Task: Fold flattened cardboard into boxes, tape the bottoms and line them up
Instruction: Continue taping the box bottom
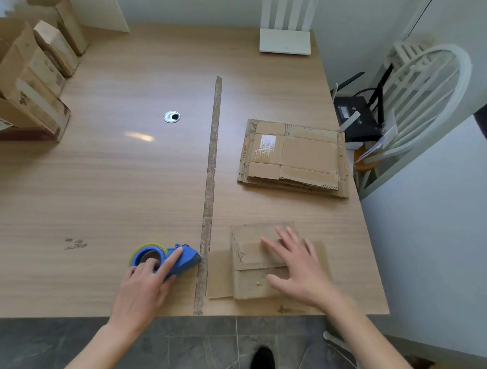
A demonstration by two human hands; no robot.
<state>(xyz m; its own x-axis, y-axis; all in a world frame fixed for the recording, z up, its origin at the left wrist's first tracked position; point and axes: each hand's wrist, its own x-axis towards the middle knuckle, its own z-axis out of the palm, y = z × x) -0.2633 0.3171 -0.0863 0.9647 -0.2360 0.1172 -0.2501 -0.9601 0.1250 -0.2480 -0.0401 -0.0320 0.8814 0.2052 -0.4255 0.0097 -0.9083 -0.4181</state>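
Note:
A cardboard box stands near the table's front edge with its flaps folded shut on top. My right hand presses flat on those flaps with its fingers spread. To the left lies a blue tape dispenser on the table. My left hand grips the dispenser, with the index finger stretched along its top. A stack of flattened cardboard lies further back on the right. Several folded boxes stand in a row at the far left.
A strip of brown tape runs down the wooden table. A round cable hole sits mid-table. A white chair and a black router stand beyond the right edge. A white slatted stand is at the back.

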